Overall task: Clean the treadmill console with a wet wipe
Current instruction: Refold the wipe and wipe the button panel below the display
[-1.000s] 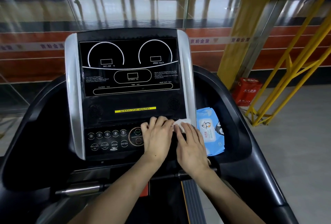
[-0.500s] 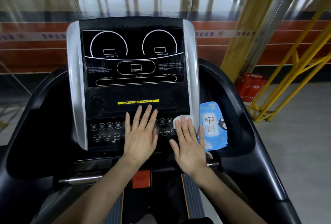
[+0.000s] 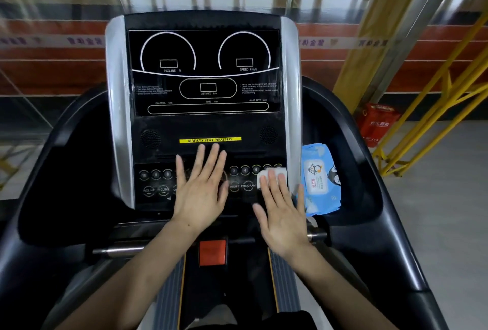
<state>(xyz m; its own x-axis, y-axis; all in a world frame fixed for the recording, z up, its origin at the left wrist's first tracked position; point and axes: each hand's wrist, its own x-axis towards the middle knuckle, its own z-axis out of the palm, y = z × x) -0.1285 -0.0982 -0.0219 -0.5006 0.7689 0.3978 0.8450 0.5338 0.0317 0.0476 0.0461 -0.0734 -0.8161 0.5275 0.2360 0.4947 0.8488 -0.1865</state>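
Right hand [image 3: 284, 213] slid wipe [image 3: 272, 174] rightward; left hand [image 3: 202, 189] unmoved.

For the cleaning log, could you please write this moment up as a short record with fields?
setting: treadmill console in a gym
wet wipe: folded, white, pressed flat on the right end of the button panel
right hand: open, fingertips on the wipe
left hand: open, flat on the middle of the button panel, no wipe
wipe pack: blue, in the side tray right of the console
display: dark
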